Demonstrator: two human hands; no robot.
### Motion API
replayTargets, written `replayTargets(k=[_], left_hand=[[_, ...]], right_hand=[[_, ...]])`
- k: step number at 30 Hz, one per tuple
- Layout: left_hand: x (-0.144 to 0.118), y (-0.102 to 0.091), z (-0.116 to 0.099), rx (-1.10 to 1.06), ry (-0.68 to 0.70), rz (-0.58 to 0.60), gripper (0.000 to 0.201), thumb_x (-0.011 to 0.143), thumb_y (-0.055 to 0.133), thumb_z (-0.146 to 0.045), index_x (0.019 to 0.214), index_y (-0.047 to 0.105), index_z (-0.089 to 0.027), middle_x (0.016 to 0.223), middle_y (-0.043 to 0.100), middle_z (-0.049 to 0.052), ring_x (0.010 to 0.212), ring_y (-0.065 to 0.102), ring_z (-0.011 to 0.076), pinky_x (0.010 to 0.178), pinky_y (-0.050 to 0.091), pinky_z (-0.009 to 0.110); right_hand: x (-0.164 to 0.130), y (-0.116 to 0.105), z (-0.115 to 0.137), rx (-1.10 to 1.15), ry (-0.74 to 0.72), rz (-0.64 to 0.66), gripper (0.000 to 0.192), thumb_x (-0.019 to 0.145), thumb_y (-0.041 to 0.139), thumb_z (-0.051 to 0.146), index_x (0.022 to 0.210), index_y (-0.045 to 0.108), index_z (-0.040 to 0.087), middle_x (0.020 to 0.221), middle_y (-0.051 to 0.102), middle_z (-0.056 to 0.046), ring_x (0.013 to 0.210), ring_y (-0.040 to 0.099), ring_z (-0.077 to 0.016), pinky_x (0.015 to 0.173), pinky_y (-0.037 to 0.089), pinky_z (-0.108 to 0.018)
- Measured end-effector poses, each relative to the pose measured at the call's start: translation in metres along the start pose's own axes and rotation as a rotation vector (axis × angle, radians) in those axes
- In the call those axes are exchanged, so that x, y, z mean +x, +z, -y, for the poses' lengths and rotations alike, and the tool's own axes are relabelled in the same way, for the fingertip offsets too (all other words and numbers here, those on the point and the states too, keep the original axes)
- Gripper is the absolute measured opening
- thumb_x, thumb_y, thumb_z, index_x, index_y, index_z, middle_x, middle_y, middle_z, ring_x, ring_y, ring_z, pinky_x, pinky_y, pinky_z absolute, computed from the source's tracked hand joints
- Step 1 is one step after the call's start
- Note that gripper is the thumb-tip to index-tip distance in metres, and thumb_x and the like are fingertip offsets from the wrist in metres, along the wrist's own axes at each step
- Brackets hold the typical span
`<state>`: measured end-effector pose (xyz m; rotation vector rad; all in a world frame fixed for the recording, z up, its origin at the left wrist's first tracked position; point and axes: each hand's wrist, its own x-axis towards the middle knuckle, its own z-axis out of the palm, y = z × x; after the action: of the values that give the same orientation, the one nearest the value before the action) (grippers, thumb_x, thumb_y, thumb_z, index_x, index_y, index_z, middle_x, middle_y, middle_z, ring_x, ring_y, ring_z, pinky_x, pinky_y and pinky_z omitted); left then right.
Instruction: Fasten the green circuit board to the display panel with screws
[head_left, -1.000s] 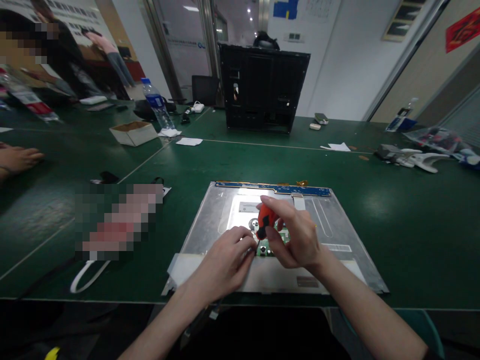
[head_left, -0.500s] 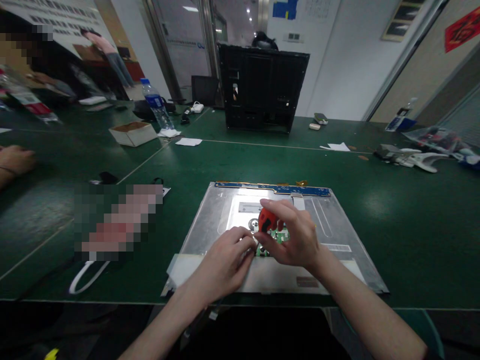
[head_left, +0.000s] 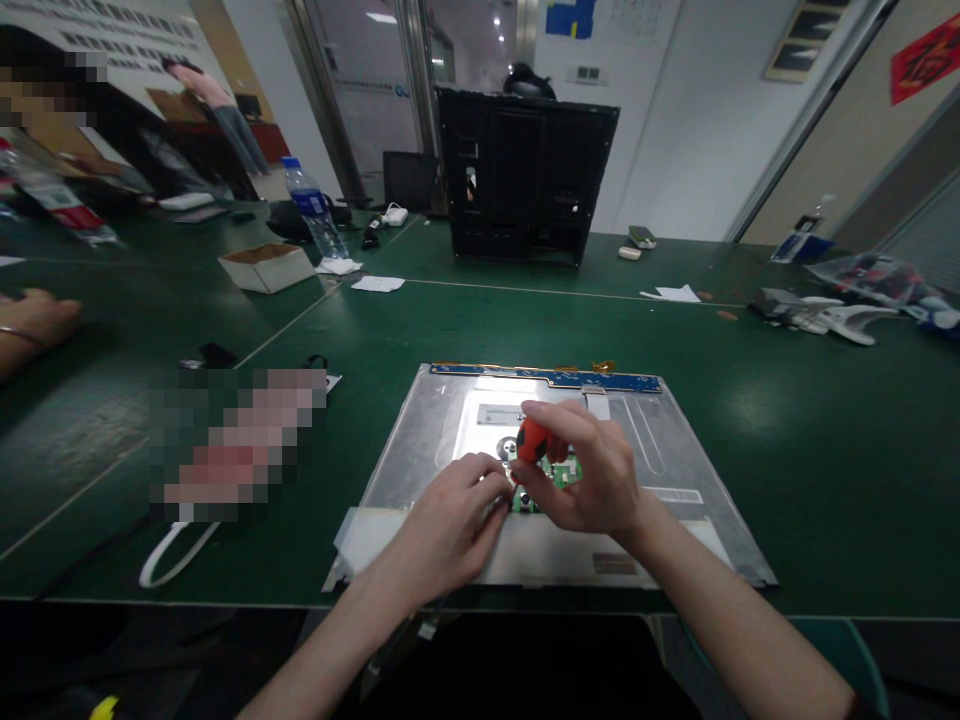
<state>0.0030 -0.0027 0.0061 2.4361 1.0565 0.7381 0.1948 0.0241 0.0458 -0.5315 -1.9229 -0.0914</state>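
A silver metal display panel (head_left: 675, 440) lies face down on the green table, near the front edge. My right hand (head_left: 592, 480) grips a small screwdriver with an orange and black handle (head_left: 531, 441), held upright over a small green circuit board (head_left: 564, 472) in the panel's middle. My left hand (head_left: 450, 525) rests on the panel beside the screwdriver's tip, fingers curled and touching the board's left side. A blue strip board (head_left: 547, 376) runs along the panel's far edge.
A black monitor shell (head_left: 525, 180) stands upright at the back. A cardboard box (head_left: 266, 266) and water bottle (head_left: 313, 205) sit back left, a white plastic stand (head_left: 832, 318) at the right. Another person's hand (head_left: 34, 320) rests at the far left. A white strap (head_left: 172, 555) lies front left.
The screwdriver handle has turned and sunk slightly in my right hand. My left hand stays put. The other person's hand at the left shifted a little.
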Motion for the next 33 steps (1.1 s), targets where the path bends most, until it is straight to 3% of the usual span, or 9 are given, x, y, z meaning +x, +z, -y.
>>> replayTargets(k=[4,12,24,33], left_hand=[[0.0000,0.0010,0.0011,-0.005,0.012,-0.014,0.015,0.091,0.048,-0.011,0.093,0.060,-0.018,0.101,0.061,0.008,0.092,0.058,0.0223,0.078,0.051,0.036],[-0.0004,0.0000,0.0003,0.000,0.001,0.006,0.016,0.092,0.048,-0.012,0.094,0.062,-0.019,0.103,0.061,0.009,0.091,0.059,0.0221,0.078,0.051,0.036],[0.0003,0.0013,-0.0001,0.013,0.038,-0.042,0.014,0.091,0.047,-0.012,0.088,0.058,-0.018,0.097,0.061,0.008,0.088,0.057,0.0215,0.073,0.049,0.035],[0.0009,-0.0012,-0.0019,-0.010,0.006,-0.004,0.014,0.092,0.047,-0.012,0.092,0.060,-0.018,0.100,0.060,0.009,0.090,0.058,0.0224,0.075,0.049,0.035]], right_hand=[[-0.0004,0.0002,-0.0014,0.005,0.003,0.013,0.047,0.092,0.060,0.026,0.136,0.046,0.018,0.080,0.067,0.000,0.066,0.062,-0.0126,0.050,0.047,-0.022],[0.0009,-0.0037,0.0013,0.081,-0.001,0.051,0.051,0.091,0.050,0.015,0.142,0.043,0.013,0.105,0.071,-0.011,0.082,0.069,-0.0164,0.058,0.057,-0.026],[-0.0002,-0.0003,-0.0005,-0.011,-0.001,0.014,0.045,0.093,0.061,0.027,0.135,0.048,0.019,0.084,0.068,-0.001,0.067,0.063,-0.0120,0.051,0.049,-0.022],[0.0013,-0.0022,0.0033,0.097,-0.007,0.033,0.050,0.088,0.052,0.013,0.138,0.045,0.014,0.096,0.071,-0.007,0.083,0.069,-0.0163,0.057,0.057,-0.024]])
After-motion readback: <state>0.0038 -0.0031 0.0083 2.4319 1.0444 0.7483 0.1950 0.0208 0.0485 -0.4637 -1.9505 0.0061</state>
